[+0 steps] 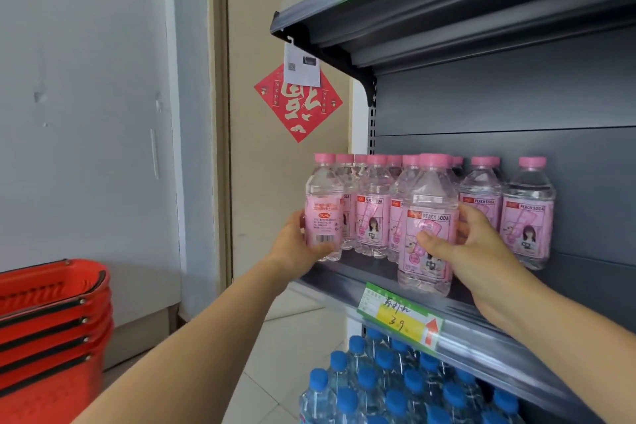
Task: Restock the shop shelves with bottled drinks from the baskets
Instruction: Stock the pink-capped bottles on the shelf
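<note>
Hands both busy: left hand (300, 246) is wrapped round the end bottle (323, 217) at the shelf's (330, 280) left edge, and right hand (463, 248) grips a front peach soda bottle (430, 217), thumb across its label. Left fingers are mostly hidden behind the bottle. Red baskets (51, 320) are cut off lower left. Both forearms reach up and forward.

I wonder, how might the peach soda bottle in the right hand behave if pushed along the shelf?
The peach soda bottle looks full, so probably heavy for its size. Tall and narrow, it may tip near the shelf edge. Its thin wall likely dents.
</note>
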A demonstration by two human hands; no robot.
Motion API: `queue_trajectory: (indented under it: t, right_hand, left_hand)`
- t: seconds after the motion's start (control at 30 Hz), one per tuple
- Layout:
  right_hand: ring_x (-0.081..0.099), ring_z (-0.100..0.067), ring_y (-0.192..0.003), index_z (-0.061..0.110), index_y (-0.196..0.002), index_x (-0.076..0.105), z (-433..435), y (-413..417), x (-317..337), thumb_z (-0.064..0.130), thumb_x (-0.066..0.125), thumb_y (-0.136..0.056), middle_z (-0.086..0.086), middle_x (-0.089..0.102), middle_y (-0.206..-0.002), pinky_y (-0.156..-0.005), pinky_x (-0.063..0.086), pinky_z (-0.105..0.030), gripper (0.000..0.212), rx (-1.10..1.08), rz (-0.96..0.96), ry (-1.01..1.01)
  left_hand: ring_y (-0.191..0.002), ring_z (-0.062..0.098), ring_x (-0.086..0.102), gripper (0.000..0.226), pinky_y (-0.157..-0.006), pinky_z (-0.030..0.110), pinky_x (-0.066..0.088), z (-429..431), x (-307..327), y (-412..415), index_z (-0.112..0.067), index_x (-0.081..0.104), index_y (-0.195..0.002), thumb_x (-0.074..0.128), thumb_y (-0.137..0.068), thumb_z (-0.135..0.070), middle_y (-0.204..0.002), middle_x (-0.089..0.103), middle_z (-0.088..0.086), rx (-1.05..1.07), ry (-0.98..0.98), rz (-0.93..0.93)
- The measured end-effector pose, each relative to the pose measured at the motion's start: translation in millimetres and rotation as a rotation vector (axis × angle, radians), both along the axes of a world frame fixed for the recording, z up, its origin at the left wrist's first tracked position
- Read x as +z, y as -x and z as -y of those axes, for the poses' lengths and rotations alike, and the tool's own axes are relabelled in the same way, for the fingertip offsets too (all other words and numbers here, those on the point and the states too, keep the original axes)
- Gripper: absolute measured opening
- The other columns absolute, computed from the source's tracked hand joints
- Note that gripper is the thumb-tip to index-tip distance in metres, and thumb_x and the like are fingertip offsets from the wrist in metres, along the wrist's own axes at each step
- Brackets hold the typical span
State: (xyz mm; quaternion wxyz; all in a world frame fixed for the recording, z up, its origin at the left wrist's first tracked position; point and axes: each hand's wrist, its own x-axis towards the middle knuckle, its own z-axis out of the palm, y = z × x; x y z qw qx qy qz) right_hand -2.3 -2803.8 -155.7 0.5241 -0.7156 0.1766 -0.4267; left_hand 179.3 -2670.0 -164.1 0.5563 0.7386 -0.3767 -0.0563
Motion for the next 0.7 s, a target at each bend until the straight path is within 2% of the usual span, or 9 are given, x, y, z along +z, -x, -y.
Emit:
queue_trajectory:
  t: [0.1, 0.13, 0.23, 0.3, 0.4, 0.47, 0.57, 0.7]
  right_hand:
    - [0.041, -0.024, -0.131, 0.033, -0.142, 0.031, -1.3, 1.2, 0.5, 0.021, 0.076, -0.073, 0.0, 0.041, -0.145, -0.109, 0.033, -0.053, 0.084, 0.018, -0.006, -0.012]
    - [0.043, -0.024, -0.13, 0.034, -0.141, 0.032, -1.9, 2.0, 0.7, 0.024, 0.077, -0.069, 0.0, 0.043, -0.144, -0.108, 0.034, -0.054, 0.086, 0.03, -0.007, -0.016]
    - [0.046, -0.024, -0.128, 0.037, -0.139, 0.034, -4.2, 4.0, 1.2, 0.034, 0.076, -0.056, 0.002, 0.046, -0.141, -0.108, 0.035, -0.055, 0.093, 0.031, -0.024, -0.012]
    - [0.048, -0.024, -0.125, 0.036, -0.139, 0.035, -4.4, 4.0, 1.6, 0.029, 0.077, -0.061, 0.002, 0.048, -0.139, -0.107, 0.035, -0.054, 0.089, 0.035, -0.027, -0.016]
    - [0.049, -0.025, -0.124, 0.036, -0.138, 0.036, -5.2, 4.1, 2.1, 0.025, 0.077, -0.064, 0.001, 0.051, -0.137, -0.107, 0.036, -0.054, 0.086, 0.028, -0.036, -0.02]
    - [0.049, -0.025, -0.124, 0.036, -0.138, 0.036, -6.9, 4.2, 2.7, 0.029, 0.077, -0.061, 0.001, 0.051, -0.137, -0.107, 0.036, -0.054, 0.088, 0.021, -0.042, -0.022]
    - [0.049, -0.025, -0.125, 0.036, -0.139, 0.035, -9.2, 5.2, 3.5, 0.035, 0.075, -0.052, 0.002, 0.05, -0.137, -0.107, 0.035, -0.055, 0.095, 0.022, -0.05, -0.029]
    - [0.048, -0.024, -0.125, 0.039, -0.137, 0.035, -9.7, 5.6, 3.0, 0.044, 0.08, -0.04, 0.004, 0.049, -0.138, -0.107, 0.035, -0.056, 0.107, 0.026, -0.065, -0.024]
  left_hand:
    - [-0.101, 0.013, 0.052, 0.087, -0.089, 0.026, 0.042, 0.4, -1.3, -3.6, -0.013, 0.029, -0.143, 0.081, -0.072, -0.015, -0.12, 0.054, -0.001, 0.061, 0.103, -0.084]
    - [-0.101, 0.013, 0.052, 0.087, -0.087, 0.025, 0.042, 0.2, -2.0, -5.4, -0.013, 0.032, -0.142, 0.082, -0.07, -0.017, -0.121, 0.055, 0.0, 0.047, 0.121, -0.109]
    - [-0.103, 0.008, 0.056, 0.064, -0.081, 0.018, 0.041, -1.4, -4.7, -12.3, -0.017, 0.05, -0.129, 0.08, -0.073, -0.022, -0.126, 0.058, -0.002, -0.027, 0.087, -0.123]
    - [-0.108, 0.013, 0.057, 0.057, -0.084, 0.023, 0.042, -3.4, -5.3, -14.4, -0.017, 0.049, -0.126, 0.077, -0.077, -0.019, -0.125, 0.059, -0.002, -0.026, 0.095, -0.157]
    - [-0.098, 0.016, 0.059, 0.061, -0.076, 0.021, 0.044, 0.3, -5.7, -10.5, -0.015, 0.04, -0.12, 0.08, -0.074, -0.018, -0.109, 0.061, 0.0, 0.059, 0.131, -0.139]
    - [-0.092, 0.015, 0.057, 0.071, -0.084, 0.026, 0.047, 6.4, -7.4, -5.7, -0.016, 0.037, -0.125, 0.082, -0.071, -0.021, -0.103, 0.057, -0.001, 0.133, 0.139, -0.085]
    - [-0.098, 0.017, 0.058, 0.072, -0.094, 0.032, 0.048, 13.1, -11.7, -7.4, -0.016, 0.041, -0.131, 0.081, -0.072, -0.024, -0.119, 0.056, 0.004, 0.202, 0.151, -0.038]
    - [-0.104, 0.02, 0.058, 0.07, -0.098, 0.038, 0.048, 12.4, -13.4, -13.5, -0.017, 0.044, -0.131, 0.081, -0.072, -0.027, -0.124, 0.053, 0.005, 0.247, 0.146, -0.014]
